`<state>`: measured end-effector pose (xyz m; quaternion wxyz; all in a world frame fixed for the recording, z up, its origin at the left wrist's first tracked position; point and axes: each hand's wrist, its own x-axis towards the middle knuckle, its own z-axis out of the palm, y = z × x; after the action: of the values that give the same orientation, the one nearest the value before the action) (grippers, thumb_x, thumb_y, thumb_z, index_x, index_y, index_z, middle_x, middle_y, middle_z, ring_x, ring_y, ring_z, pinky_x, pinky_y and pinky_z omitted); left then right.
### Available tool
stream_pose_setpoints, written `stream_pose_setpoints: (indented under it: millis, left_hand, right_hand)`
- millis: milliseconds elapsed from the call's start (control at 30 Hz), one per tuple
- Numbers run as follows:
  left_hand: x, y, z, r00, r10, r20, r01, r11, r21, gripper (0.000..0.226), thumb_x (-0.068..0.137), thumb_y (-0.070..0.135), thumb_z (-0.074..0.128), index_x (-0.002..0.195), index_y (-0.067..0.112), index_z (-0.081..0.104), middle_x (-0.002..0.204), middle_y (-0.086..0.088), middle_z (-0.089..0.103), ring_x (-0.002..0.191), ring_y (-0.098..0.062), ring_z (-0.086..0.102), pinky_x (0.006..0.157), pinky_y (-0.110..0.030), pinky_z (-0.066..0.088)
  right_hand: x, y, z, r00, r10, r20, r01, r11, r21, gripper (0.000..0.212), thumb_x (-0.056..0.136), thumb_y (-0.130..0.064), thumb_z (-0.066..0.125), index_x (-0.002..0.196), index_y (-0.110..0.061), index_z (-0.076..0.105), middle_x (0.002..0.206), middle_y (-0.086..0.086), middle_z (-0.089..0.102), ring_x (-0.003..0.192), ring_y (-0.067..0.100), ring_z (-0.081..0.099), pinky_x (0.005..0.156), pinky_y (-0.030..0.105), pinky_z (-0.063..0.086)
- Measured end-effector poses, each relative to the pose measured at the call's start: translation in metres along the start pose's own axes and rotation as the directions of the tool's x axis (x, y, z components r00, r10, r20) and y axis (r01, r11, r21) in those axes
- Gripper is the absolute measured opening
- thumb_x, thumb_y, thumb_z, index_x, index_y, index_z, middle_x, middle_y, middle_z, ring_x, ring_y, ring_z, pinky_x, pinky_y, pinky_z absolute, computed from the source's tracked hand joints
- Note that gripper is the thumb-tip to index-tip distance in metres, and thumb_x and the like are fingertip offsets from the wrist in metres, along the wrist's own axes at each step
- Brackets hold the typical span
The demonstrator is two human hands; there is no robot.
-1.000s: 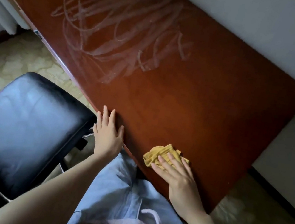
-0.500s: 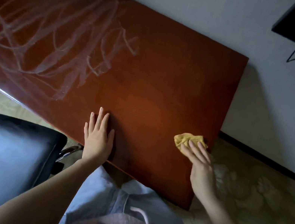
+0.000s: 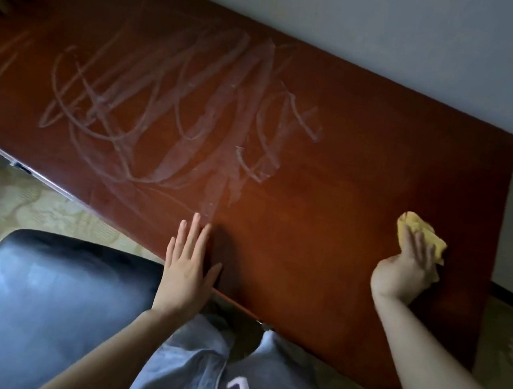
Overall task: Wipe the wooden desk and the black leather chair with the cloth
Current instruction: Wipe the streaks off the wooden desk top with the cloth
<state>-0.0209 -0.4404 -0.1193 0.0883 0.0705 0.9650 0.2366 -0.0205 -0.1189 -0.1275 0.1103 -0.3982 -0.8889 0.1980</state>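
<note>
Wiping the desk's right end

Right hand [image 3: 406, 269] fingers press the crumpled yellow cloth [image 3: 425, 238] flat on the reddish-brown wooden desk [image 3: 331, 207]; whitish smears [image 3: 177, 111] lie left, nearer the flat, splayed left hand [image 3: 188, 271].

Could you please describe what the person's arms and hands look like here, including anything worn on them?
Both forearms are bare, with no sleeves in view. The left hand and right hand wear no gloves, and no rings, watch or bracelet are visible on them.
</note>
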Motion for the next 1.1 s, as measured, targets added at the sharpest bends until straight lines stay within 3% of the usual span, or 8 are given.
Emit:
stream_pose_setpoints:
  millis: [167, 300, 467, 533, 600, 767, 1033, 1100]
  left_hand:
    - [0.006, -0.037, -0.031, 0.940, -0.342, 0.009, 0.342, 0.939, 0.043, 0.124, 0.073, 0.063, 0.066, 0.150, 0.003, -0.010, 0.157, -0.011, -0.022, 0.145, -0.024, -0.020, 0.117, -0.046, -0.005]
    - [0.014, -0.037, -0.042, 0.843, -0.531, 0.086, 0.534, 0.846, -0.012, 0.145, 0.057, 0.068, 0.075, 0.147, -0.002, -0.014, 0.156, -0.019, -0.020, 0.146, -0.027, -0.018, 0.117, -0.048, -0.003]
    - [0.021, -0.036, -0.045, 0.809, -0.571, 0.140, 0.575, 0.818, 0.018, 0.148, 0.056, 0.065, 0.078, 0.146, -0.006, -0.016, 0.155, -0.022, -0.021, 0.146, -0.029, -0.016, 0.117, -0.045, 0.002]
    - [0.021, -0.037, -0.045, 0.804, -0.576, 0.146, 0.576, 0.816, 0.050, 0.148, 0.056, 0.067, 0.077, 0.146, -0.005, -0.017, 0.155, -0.021, -0.021, 0.146, -0.031, -0.015, 0.117, -0.045, 0.004]
    - [0.022, -0.036, -0.045, 0.805, -0.575, 0.148, 0.568, 0.818, 0.088, 0.148, 0.057, 0.070, 0.074, 0.145, -0.005, -0.018, 0.155, -0.022, -0.022, 0.146, -0.034, -0.014, 0.117, -0.046, 0.006]
    - [0.030, -0.036, -0.047, 0.789, -0.577, 0.210, 0.532, 0.814, 0.235, 0.149, 0.058, 0.077, 0.067, 0.142, -0.011, -0.020, 0.152, -0.030, -0.021, 0.144, -0.038, -0.017, 0.117, -0.048, -0.001]
    - [0.033, -0.039, -0.045, 0.770, -0.596, 0.229, 0.538, 0.799, 0.269, 0.152, 0.057, 0.079, 0.066, 0.140, -0.011, -0.024, 0.150, -0.030, -0.026, 0.143, -0.039, -0.020, 0.116, -0.049, -0.003]
    - [0.032, -0.040, -0.044, 0.770, -0.595, 0.231, 0.535, 0.799, 0.274, 0.152, 0.056, 0.079, 0.066, 0.140, -0.011, -0.024, 0.150, -0.031, -0.027, 0.143, -0.039, -0.020, 0.116, -0.050, -0.002]
  right_hand:
    - [-0.073, -0.059, 0.023, 0.990, -0.135, 0.024, 0.134, 0.989, 0.056, 0.055, 0.084, 0.010, 0.050, 0.132, -0.016, 0.054, 0.141, 0.008, 0.048, 0.137, 0.030, 0.034, 0.111, 0.046, 0.026]
    - [-0.125, -0.088, 0.036, 0.910, -0.403, 0.098, 0.388, 0.911, 0.140, 0.064, 0.072, 0.020, 0.058, 0.125, -0.015, 0.062, 0.132, 0.008, 0.057, 0.130, 0.033, 0.044, 0.106, 0.046, 0.034]
    - [-0.145, -0.080, 0.031, 0.527, -0.807, 0.265, 0.808, 0.573, 0.139, 0.060, 0.077, 0.010, 0.039, 0.125, -0.018, 0.062, 0.132, 0.002, 0.057, 0.128, 0.030, 0.046, 0.106, 0.045, 0.032]
    - [-0.124, -0.075, 0.021, 0.319, -0.874, 0.367, 0.915, 0.386, 0.122, 0.067, 0.075, 0.005, 0.028, 0.130, -0.020, 0.058, 0.136, 0.002, 0.054, 0.130, 0.030, 0.044, 0.106, 0.045, 0.037]
    - [-0.095, -0.080, 0.014, 0.231, -0.861, 0.453, 0.936, 0.323, 0.137, 0.069, 0.076, 0.005, 0.027, 0.133, -0.023, 0.054, 0.139, 0.001, 0.050, 0.132, 0.029, 0.041, 0.104, 0.046, 0.037]
    - [-0.028, -0.109, 0.024, 0.361, -0.711, 0.603, 0.849, 0.518, 0.102, 0.084, 0.082, 0.017, 0.038, 0.146, -0.036, 0.026, 0.155, -0.007, 0.022, 0.146, 0.018, 0.006, 0.115, 0.031, 0.010]
    - [0.020, -0.186, 0.055, 0.516, -0.562, 0.646, 0.774, 0.629, -0.072, 0.077, 0.091, 0.008, 0.040, 0.150, -0.031, 0.009, 0.159, -0.002, 0.007, 0.146, 0.025, 0.001, 0.116, 0.041, 0.016]
    - [0.001, -0.201, 0.061, 0.477, -0.607, 0.636, 0.803, 0.595, -0.033, 0.076, 0.092, 0.009, 0.037, 0.151, -0.029, 0.010, 0.159, -0.001, 0.008, 0.145, 0.027, 0.002, 0.116, 0.037, 0.014]
